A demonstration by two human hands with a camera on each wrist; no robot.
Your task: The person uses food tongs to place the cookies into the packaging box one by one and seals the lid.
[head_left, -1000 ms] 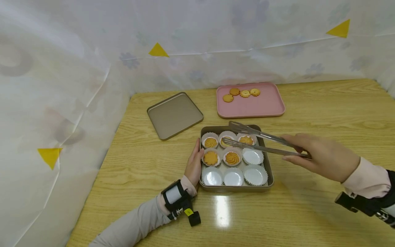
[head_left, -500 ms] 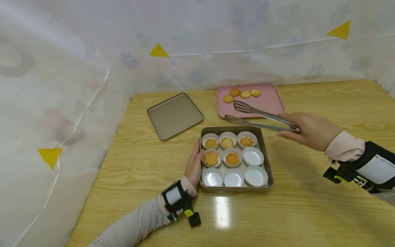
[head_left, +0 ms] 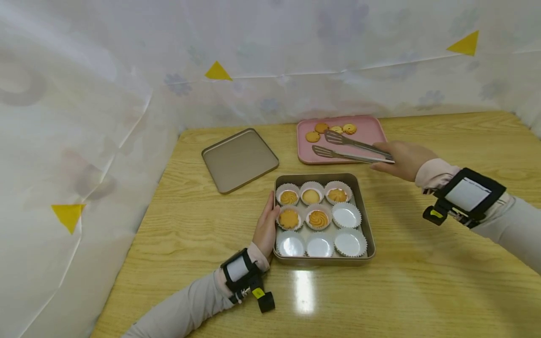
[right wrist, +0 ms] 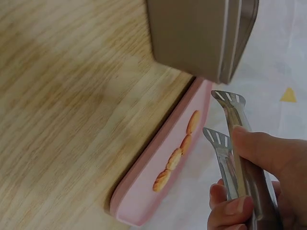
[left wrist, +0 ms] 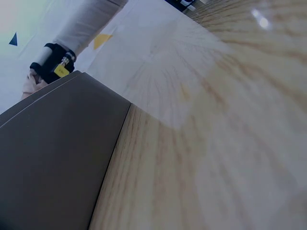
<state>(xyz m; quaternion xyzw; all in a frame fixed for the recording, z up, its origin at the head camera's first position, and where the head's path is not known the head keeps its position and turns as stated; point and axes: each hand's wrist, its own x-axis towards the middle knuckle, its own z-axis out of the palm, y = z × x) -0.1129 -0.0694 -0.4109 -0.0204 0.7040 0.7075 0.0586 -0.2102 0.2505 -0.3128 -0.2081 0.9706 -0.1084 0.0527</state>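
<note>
My right hand (head_left: 403, 159) grips metal tongs (head_left: 361, 144) with slotted tips, held above the pink tray (head_left: 372, 136). The tong tips stand apart, nothing between them, close to several cookies (head_left: 313, 136) on the tray's left part. In the right wrist view, thumb and fingers wrap the tongs (right wrist: 249, 187). My left hand (head_left: 265, 230) rests along the left side of a brown metal tin (head_left: 325, 261), fingers straight against its wall and thumb at the rim. Inside, several paper cups hold cookies (head_left: 318, 218); other cups (head_left: 346, 215) hold none. The left wrist view shows only the tin's outer wall (left wrist: 62, 158), not the left hand.
A flat brown lid or shallow tray (head_left: 241, 159) lies behind the tin to the left. Everything stands on a wooden table (head_left: 190, 225). A pale patterned curtain (head_left: 296, 42) with yellow triangles hangs along the back and left.
My right hand has carried the tongs away from above the tin, back and over the pink tray. The left hand and the tin have stayed in place.
</note>
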